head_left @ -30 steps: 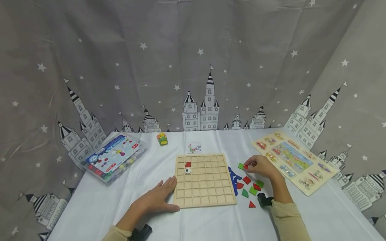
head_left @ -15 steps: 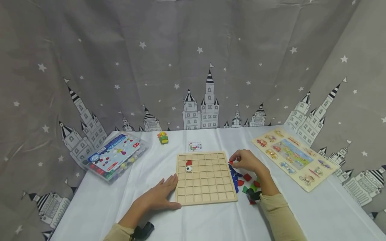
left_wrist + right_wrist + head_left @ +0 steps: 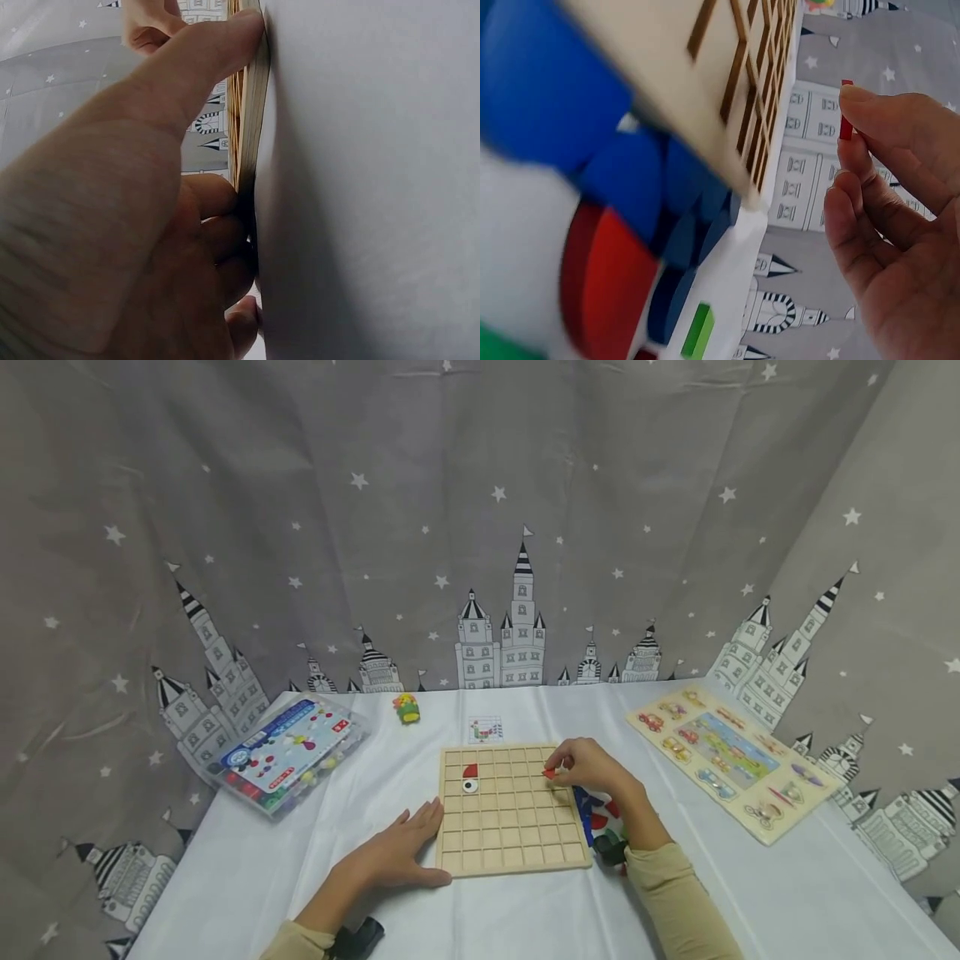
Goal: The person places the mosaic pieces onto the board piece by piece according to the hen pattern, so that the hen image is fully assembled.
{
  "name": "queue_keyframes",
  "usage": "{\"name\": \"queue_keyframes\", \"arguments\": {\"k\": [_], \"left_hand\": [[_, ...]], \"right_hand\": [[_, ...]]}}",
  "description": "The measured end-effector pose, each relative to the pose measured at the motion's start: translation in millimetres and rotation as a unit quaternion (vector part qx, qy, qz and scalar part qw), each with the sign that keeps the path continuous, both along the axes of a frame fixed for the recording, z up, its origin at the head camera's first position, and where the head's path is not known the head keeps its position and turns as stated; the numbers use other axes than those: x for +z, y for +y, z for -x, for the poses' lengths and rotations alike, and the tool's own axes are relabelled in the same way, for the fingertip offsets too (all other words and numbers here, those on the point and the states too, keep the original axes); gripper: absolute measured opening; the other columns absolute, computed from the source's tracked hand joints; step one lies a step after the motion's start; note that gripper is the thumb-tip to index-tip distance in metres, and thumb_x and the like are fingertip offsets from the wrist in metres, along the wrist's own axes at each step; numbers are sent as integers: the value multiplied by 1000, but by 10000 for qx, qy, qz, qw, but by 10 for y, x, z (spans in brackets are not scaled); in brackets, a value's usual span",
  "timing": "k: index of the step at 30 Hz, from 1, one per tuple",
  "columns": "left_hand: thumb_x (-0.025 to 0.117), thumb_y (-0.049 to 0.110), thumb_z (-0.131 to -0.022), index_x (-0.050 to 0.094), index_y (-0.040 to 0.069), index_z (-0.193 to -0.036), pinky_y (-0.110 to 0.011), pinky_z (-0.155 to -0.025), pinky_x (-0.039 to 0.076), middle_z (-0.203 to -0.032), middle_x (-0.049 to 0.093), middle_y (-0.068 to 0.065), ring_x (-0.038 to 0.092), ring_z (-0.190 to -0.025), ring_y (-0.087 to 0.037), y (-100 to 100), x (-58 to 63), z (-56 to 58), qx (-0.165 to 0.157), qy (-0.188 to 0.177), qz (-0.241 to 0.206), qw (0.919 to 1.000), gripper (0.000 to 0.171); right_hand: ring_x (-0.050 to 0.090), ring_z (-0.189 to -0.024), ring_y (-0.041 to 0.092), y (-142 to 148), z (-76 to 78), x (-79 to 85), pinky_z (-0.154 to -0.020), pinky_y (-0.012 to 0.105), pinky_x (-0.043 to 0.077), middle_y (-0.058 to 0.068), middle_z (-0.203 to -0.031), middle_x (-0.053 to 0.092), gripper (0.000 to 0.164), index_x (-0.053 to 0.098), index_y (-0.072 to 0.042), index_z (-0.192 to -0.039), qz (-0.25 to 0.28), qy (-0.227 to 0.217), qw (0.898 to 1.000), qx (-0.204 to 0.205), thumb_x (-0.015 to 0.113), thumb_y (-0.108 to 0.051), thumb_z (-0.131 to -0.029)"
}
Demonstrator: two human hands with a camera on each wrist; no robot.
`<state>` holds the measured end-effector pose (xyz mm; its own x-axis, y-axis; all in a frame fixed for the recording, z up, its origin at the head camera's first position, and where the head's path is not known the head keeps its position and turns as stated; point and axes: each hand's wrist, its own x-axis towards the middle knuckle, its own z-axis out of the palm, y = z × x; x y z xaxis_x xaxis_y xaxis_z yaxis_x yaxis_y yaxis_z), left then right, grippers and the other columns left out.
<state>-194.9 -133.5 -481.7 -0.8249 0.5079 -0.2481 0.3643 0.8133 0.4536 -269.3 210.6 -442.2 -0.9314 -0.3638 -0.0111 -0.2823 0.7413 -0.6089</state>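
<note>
My right hand (image 3: 600, 774) pinches a small flat red tile (image 3: 549, 773) between thumb and fingertips, above the far right part of a wooden grid board (image 3: 510, 839). In the right wrist view the tile (image 3: 846, 129) is seen edge-on, so its outline is hidden. My left hand (image 3: 393, 852) rests flat at the board's left side. Its thumb touches the near left corner, and its fingers lie along the edge. In the board's upper left cells sit a red quarter-circle tile (image 3: 470, 771) and, just below it, a white eye tile (image 3: 470, 786).
Blue pieces (image 3: 584, 817) lie along the board's right edge, near red and green ones partly hidden by my right arm. Behind the board lies a picture card (image 3: 485, 729). A small toy (image 3: 407, 708), a clear plastic case (image 3: 292, 752) and a picture puzzle (image 3: 731, 760) stand farther out.
My right hand has carried the red tile leftward from the loose pieces, past the board's right edge, to above the grid. The left hand has stayed against the board.
</note>
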Motion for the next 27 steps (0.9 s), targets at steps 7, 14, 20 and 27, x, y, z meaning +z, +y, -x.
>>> {"name": "queue_keyframes", "arguments": {"k": [7, 14, 20, 27], "left_hand": [[73, 63, -74, 24, 1, -153, -50, -125, 16, -162, 22, -15, 23, -150, -29, 9, 1, -32, -50, 25, -86, 9999, 112], [71, 65, -74, 24, 1, -153, -49, -125, 16, -162, 22, -14, 22, -151, -28, 6, 17, -14, -76, 116, -62, 9999, 112], [71, 65, -75, 23, 2, -154, -48, -125, 16, -162, 21, -13, 22, -151, -28, 9, 25, -12, -61, 106, -17, 9999, 112], [71, 64, -75, 23, 3, -154, -49, -125, 16, -162, 21, -14, 21, -151, -28, 8, 27, -24, -86, 19, -52, 9999, 111]], "right_hand": [[54, -85, 16, -204, 17, 2, -70, 27, 49, 1, -95, 68, 12, 77, -13, -89, -35, 119, 9995, 282, 76, -11, -77], [57, -87, 15, -447, 90, 23, -73, 30, 51, -1, -94, 69, 13, 77, -15, -89, -209, 193, 9982, 522, 77, -11, -77], [58, -90, 16, -639, 123, 47, -78, 31, 52, -2, -97, 70, 13, 77, -17, -89, -229, 66, 9975, 664, 80, -14, -77], [55, -84, 13, -809, 162, 36, -73, 27, 48, -4, -88, 70, 14, 77, -15, -89, -186, -93, 9955, 928, 81, -11, -76]]}}
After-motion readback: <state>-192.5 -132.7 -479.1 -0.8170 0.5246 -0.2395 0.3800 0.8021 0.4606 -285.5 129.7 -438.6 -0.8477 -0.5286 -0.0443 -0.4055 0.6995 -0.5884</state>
